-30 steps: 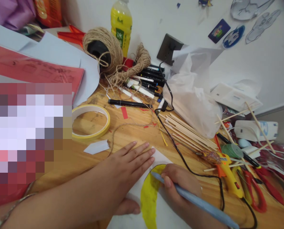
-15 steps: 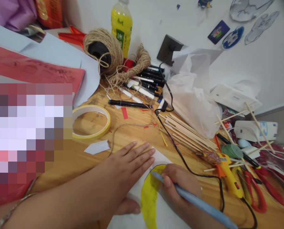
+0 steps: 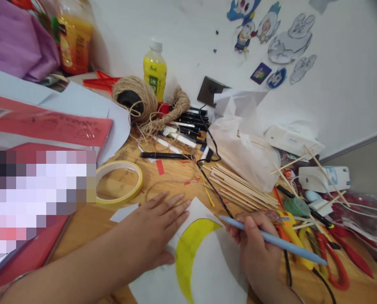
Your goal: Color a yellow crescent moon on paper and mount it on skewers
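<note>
White paper sheet [image 3: 214,270] lies on the wooden table [image 3: 176,177] at the near edge, in front of you, with a yellow crescent [image 3: 188,249] painted on it inside a dark outline. Largest items around it: red card sheets [image 3: 49,126] and pale blue paper [image 3: 77,101] to the left; a white plastic bag [image 3: 242,143] beyond the sheet to the right, next to a bundle of wooden sticks [image 3: 245,190]. Behind these sit a spool of jute twine [image 3: 138,95], a yellow drink bottle [image 3: 154,69] against the wall, and a row of black markers [image 3: 188,122]. A roll of yellow tape [image 3: 119,181] lies flat to the left of the sheet, apart from it. A yellow glue gun [image 3: 292,236] and red-handled scissors [image 3: 334,257] lie to the right, near your right wrist.

Your left hand [image 3: 153,232] lies flat and open, palm down, fingers spread over the sheet's upper left corner, pressing it to the table. Your right hand [image 3: 254,245] is closed around a light blue pen [image 3: 270,238], fingers wrapped on the barrel. The pen runs nearly level, its tip pointing left, close to the crescent's upper end; whether the tip touches the paper you cannot tell from this view.
</note>
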Available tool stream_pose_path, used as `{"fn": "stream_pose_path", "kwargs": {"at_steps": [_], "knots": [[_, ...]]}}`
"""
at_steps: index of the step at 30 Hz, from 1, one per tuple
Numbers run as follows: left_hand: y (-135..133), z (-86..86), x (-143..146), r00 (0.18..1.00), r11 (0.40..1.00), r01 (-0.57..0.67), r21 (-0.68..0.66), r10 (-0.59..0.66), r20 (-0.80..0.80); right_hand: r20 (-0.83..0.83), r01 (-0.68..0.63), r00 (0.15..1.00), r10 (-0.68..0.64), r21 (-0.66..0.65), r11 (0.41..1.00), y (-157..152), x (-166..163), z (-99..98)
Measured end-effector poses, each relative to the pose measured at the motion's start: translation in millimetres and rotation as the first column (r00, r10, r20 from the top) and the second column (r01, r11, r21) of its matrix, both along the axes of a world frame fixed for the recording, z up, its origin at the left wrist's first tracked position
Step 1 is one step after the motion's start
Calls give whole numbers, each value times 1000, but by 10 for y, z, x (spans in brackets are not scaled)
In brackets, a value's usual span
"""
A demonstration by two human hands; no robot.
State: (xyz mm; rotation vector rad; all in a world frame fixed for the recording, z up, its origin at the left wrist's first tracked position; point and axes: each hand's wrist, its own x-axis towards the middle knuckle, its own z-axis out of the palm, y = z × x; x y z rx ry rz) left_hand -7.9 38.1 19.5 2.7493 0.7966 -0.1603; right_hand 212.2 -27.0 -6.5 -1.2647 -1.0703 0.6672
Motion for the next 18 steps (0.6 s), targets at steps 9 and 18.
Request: {"fn": "stream_pose_path", "kwargs": {"at_steps": [9, 18], "knots": [[-58, 36, 16, 997, 969, 75, -236, -64, 53, 275, -257, 935, 224, 91, 962, -105, 9, 99], [-105, -128, -8, 988, 962, 104, -251, -71, 138, 706, -522, 593, 387, -29, 852, -85, -92, 109]]}}
